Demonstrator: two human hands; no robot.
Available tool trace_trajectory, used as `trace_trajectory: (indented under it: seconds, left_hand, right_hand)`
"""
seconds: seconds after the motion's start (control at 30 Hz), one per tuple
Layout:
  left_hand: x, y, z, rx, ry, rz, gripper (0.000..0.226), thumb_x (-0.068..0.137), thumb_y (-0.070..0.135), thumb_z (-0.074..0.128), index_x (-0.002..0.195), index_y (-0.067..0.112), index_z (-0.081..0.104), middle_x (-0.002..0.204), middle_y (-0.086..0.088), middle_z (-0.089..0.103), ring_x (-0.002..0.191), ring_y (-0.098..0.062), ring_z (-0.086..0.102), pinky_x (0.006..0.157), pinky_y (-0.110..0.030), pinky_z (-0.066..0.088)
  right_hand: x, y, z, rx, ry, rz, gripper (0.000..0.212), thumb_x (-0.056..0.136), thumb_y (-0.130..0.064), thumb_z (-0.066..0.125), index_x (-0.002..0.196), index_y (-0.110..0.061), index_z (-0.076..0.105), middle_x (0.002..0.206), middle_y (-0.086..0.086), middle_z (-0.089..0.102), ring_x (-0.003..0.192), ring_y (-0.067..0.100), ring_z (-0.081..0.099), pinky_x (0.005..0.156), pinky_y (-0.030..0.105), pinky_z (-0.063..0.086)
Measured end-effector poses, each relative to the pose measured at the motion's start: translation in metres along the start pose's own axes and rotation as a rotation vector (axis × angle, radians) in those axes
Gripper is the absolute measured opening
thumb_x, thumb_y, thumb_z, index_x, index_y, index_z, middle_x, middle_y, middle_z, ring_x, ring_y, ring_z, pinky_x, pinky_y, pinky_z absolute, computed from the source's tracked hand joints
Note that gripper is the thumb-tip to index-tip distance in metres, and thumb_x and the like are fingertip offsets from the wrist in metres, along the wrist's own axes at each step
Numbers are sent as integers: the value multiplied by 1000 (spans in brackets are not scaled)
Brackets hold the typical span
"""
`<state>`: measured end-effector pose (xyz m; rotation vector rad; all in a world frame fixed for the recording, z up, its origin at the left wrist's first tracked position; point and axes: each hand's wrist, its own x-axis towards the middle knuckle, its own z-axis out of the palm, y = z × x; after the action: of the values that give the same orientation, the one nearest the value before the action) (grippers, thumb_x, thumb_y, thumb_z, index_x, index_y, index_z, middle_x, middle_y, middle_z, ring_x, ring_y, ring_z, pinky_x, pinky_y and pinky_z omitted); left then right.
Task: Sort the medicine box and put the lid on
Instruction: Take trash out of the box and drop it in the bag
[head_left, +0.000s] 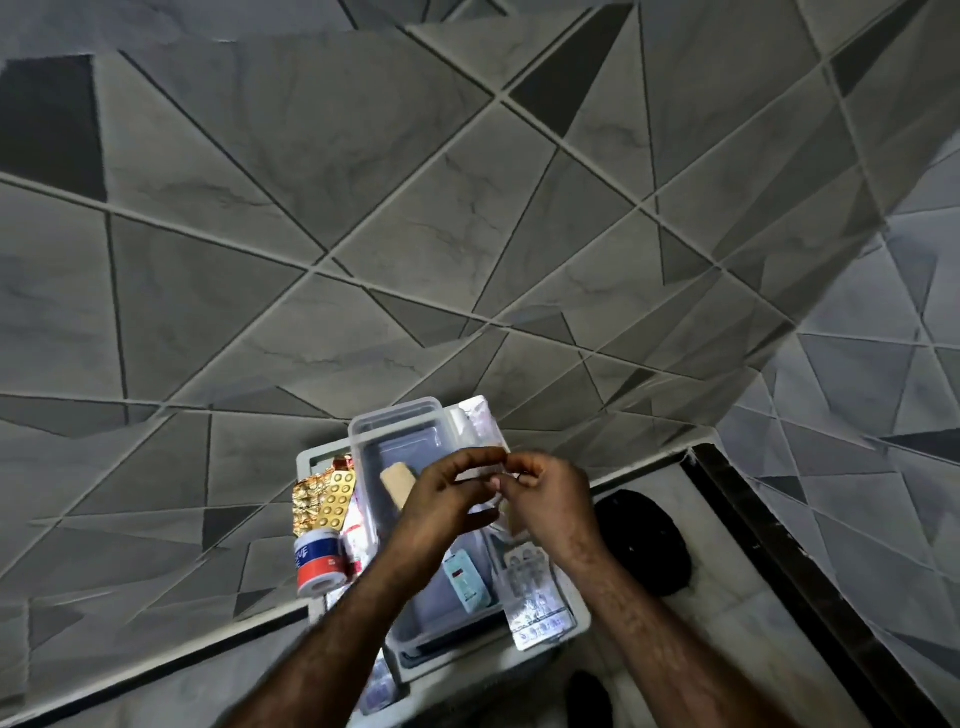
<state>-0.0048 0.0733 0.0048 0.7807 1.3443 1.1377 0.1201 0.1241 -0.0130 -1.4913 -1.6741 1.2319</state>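
Both hands' fingers (498, 480) pinch a small clear packet (480, 470) over the medicine box (363, 431); loose grip risks dropping it

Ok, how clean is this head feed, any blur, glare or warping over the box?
Head view: strong wide-angle bending of the tiles; both hands softly motion-blurred above the clear box, so what the fingers pinch is unreadable; glare on the silver blister strip; right side brighter.

A home, judging by patterned grey floor tiles (415, 234).
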Motion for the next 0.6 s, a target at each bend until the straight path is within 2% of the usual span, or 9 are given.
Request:
trace_trajectory:
  seconds: [0.13,0.17,0.23,0.3,0.37,0.43,0.53,0.6]
  left_hand:
    - [20,-5,29,95,31,55,35,90,-2,54,113,21,67,111,-7,70,95,-18,66,86,-38,55]
    - [25,-7,37,123,39,78,35,90,0,55,112,24,66,113,-7,69,97,-20,66,84,-37,56]
    - [36,-13,53,179,59,120,34,90,4,59,111,29,65,116,-5,68,102,-21,65,83,-34,55]
    - [48,-17,71,279,92,155,35,89,7,61,114,31,62,119,1,65,108,-16,63,89,-35,55]
    - [59,-20,88,374,138,165,38,86,11,64,118,31,60,123,5,61,109,-12,61,92,-38,55]
    - [74,-23,107,390,158,108,39,83,15,65,117,33,62,124,5,61,108,-12,61,92,-41,55]
    - [96,-32,134,301,152,-42,35,70,24,65,100,41,64,117,2,67,104,-19,66,93,-47,55]
    - [117,-43,159,252,146,-126,32,71,19,68,97,36,66,110,2,70,101,-24,68,93,-46,55]
  right_hand:
    - [11,12,-24,5,75,19,20,86,-16,68,105,-12,72,95,1,75,82,9,69,71,19,55]
    - [14,15,-30,8,83,27,18,86,-17,68,102,-13,72,94,0,75,81,9,70,71,20,56]
    - [22,24,-44,17,113,42,12,84,-18,69,95,-15,73,89,-1,76,80,12,71,75,32,59]
    - [30,34,-61,57,140,65,8,81,-13,71,87,-19,70,85,0,75,79,15,71,78,39,59]
    - [39,43,-79,119,164,105,19,80,-6,70,82,-24,65,85,1,74,81,18,71,79,42,59]
    - [49,56,-99,182,172,144,22,81,-4,69,82,-25,64,86,2,74,83,20,71,80,44,59]
    - [61,77,-126,269,192,208,24,82,-1,68,85,-24,65,89,4,74,87,22,71,82,44,59]
    - [73,98,-147,310,212,273,24,81,0,68,84,-23,65,89,4,75,88,20,71,84,44,59]
